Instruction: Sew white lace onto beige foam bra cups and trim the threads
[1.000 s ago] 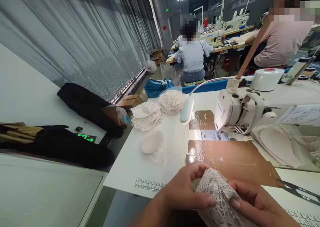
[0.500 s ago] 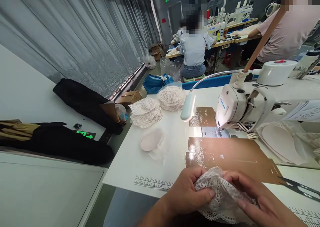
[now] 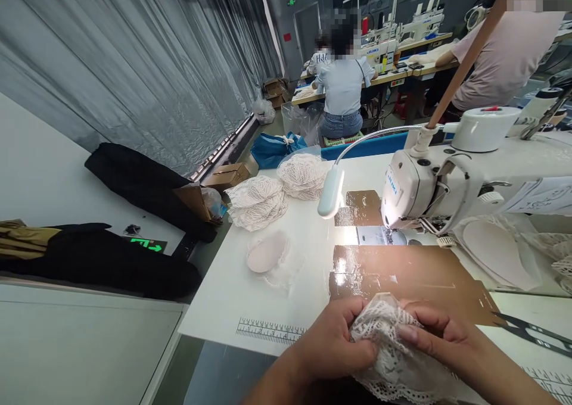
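A piece of white lace fabric (image 3: 388, 357) with a scalloped edge is bunched up at the near edge of the table. My left hand (image 3: 337, 342) pinches its left side between thumb and fingers. On the other side my right hand (image 3: 442, 333) grips the upper right of the lace, thumb on top. The fingertips behind the fabric are partly hidden. Just beyond both hands lies a brown taped board (image 3: 397, 274) in front of the white sewing machine (image 3: 411, 184). A pale oval pad (image 3: 268, 253) with sheer lace rests on the table to the left.
Two lace stacks (image 3: 257, 202) (image 3: 301, 175) sit at the table's far left. A small lamp (image 3: 331, 192) hangs beside the machine. Black scissors (image 3: 531, 333) lie at right; a printed ruler (image 3: 268, 330) runs along the front edge. Co-workers (image 3: 342, 89) sit at machines beyond.
My right thumb has moved up and left onto the lace, and the right fingers have closed in on it. My left hand keeps its hold. The view has shifted slightly.
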Available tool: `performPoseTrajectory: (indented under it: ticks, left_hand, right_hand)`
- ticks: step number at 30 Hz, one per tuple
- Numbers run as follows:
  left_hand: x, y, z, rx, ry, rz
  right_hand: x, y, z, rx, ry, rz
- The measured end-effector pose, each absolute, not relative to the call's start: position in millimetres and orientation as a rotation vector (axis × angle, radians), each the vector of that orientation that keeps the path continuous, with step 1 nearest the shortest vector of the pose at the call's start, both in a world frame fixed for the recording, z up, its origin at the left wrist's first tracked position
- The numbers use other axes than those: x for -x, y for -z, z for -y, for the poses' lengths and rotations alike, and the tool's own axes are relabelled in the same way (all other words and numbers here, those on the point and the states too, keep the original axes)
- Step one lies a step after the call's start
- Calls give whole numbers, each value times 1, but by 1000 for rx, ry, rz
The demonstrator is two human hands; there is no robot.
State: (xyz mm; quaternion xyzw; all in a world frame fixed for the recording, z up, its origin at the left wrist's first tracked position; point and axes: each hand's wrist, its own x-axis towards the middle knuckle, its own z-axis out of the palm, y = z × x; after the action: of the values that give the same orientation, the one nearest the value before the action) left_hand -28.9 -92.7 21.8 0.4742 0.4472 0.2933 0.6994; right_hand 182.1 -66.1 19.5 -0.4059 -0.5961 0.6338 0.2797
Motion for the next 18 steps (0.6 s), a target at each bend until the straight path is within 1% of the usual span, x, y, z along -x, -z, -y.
performPoseTrajectory:
  ticks: [2, 4, 7, 9, 12, 15, 18]
  left_hand:
    - [34, -16, 94, -1007, -642, -1003]
    - [37, -9, 97, -878, -735, -1017]
    - [32, -2, 103, -514, -990, -827]
    - [20, -2, 107, -359, -1065, -618]
    - [-8, -6, 110, -379, -1053, -482]
    - [-23, -7, 110, -481, -1047, -583]
    - [-6, -6, 116, -701, -860, -729]
  right_hand:
    - [-187, -16, 66, 1095, -1817, 1433]
    - [-191, -14, 66, 1112, -1840, 1252]
    - [-193, -16, 67, 1147, -1769, 1112]
    - [-188, -17, 67, 1154, -1694, 1126]
    - [-177, -16, 69, 1132, -1618, 1247]
    - [-172, -12, 69, 1166, -1587, 1288]
    - [-180, -10, 66, 1219, -1555, 1162]
